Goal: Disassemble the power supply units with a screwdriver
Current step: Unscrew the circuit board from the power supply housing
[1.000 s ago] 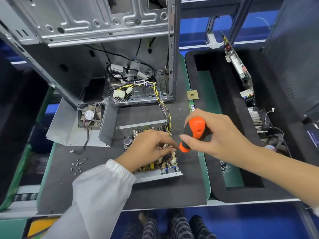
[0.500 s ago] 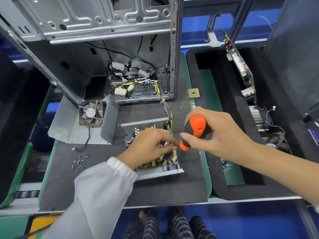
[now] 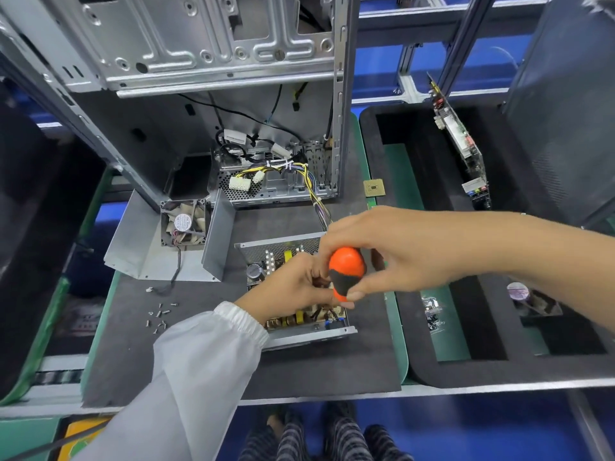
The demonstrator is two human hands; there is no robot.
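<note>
The right hand (image 3: 392, 257) is clenched round the orange-and-black handle of the screwdriver (image 3: 346, 272), which stands nearly upright; its shaft and tip are hidden beneath the handle and the fingers. At nine o'clock from the handle, the left hand (image 3: 293, 287) rests on the circuit board of the opened power supply unit (image 3: 293, 257); its fingers curl down among the components, but whether they pinch anything cannot be told. The unit sits on the grey mat (image 3: 299, 367), its bundle of yellow and black wires (image 3: 316, 197) running toward twelve o'clock into the computer case (image 3: 206, 48).

Because the tip works unseen and close to the left fingers, a slip out of the screw head would likely drive it into a fingertip or gouge the board. Tilting the handle could strip the screw. A freed screw could also drop among the components, where it would be awkward to retrieve.

At ten o'clock of the unit lies its removed cover (image 3: 139, 247) with the fan (image 3: 183, 224); at eight o'clock, loose screws (image 3: 159, 314) are scattered and easy to brush away with the white sleeve (image 3: 199, 371). A processor chip (image 3: 374, 188) lies at one o'clock.
</note>
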